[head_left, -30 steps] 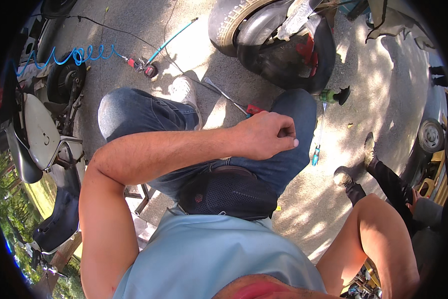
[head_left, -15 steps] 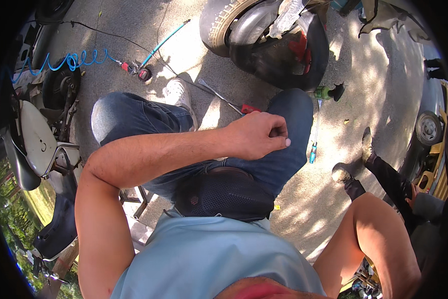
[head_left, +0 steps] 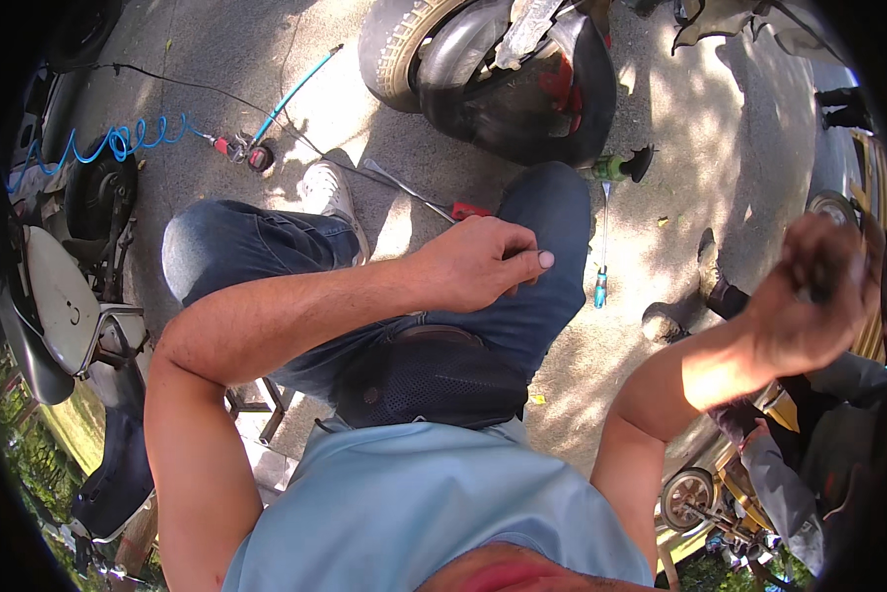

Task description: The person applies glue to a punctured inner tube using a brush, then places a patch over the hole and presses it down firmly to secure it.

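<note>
My left hand [head_left: 485, 264] rests over my bent knee, its fingers curled under and the thumb pressed alongside; I see nothing in it. Off to the right my raised right hand [head_left: 820, 296] is smeared by motion. Something dark shows among its fingers, but I cannot make out whether it is an object or shadow. Beyond my knees lies a wheel with a worn tyre [head_left: 389, 59], and a loose black tyre or tube [head_left: 463, 113] sits against it. Beside my left hand is a metal lever with a red handle [head_left: 468, 210], partly hidden by my knee.
A blue-handled screwdriver [head_left: 600, 286] and a green-and-black tool [head_left: 621, 166] lie right of my knee. At left are a tyre inflator with gauge [head_left: 246, 151], its coiled blue hose [head_left: 133, 138] and a parked scooter [head_left: 54, 276]. Another person's shoe [head_left: 661, 324] is at right.
My right hand has come up into view at the right, where only the bent arm showed before. My left hand stays over the knee, its thumb straighter. The whole view has shifted slightly.
</note>
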The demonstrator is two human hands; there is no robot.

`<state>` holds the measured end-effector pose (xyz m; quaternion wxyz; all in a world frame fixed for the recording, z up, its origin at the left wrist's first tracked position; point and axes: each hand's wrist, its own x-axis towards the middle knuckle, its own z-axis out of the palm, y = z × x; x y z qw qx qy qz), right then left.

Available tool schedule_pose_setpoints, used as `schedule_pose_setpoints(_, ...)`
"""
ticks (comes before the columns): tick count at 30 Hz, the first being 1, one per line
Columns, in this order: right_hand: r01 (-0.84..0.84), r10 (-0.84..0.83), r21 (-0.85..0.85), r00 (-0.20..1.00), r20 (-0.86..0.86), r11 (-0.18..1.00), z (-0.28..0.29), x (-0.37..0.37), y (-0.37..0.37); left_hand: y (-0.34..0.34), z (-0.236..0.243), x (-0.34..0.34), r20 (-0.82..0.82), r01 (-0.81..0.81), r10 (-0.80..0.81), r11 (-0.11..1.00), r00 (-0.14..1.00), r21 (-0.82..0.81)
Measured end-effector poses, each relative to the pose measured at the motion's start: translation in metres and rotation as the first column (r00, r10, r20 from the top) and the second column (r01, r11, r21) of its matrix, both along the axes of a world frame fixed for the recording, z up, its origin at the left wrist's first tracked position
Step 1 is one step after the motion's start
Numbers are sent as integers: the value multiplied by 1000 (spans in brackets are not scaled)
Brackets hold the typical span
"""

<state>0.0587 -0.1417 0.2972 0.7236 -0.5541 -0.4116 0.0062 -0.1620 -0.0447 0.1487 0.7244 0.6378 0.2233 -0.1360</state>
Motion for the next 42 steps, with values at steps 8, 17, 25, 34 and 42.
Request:
schedule_pose_setpoints(8,15,-474,-839,830,-293,544,-420,100,-32,-3,-3,-9,95,-150,152,988,984,-36)
schedule_pose_setpoints(17,-389,-282,-433,389,-877,813,-406,128,1,1,-12,-17,-13,-148,147,987,989,-60)
schedule_pose_setpoints(25,-529,-63,-303,423,-904,793,-245,61,12,-2,-5,-9,49,-88,88,996,995,0)
schedule_pose_setpoints(34,-510,-44,-211,320,-947,834,-208,33,6,32,-69,30,137,-338,309,848,941,408)
schedule_pose_setpoints(42,-549,45,-144,316,-948,823,-201,33,22,69,-112,83,153,-53,30,988,988,145)
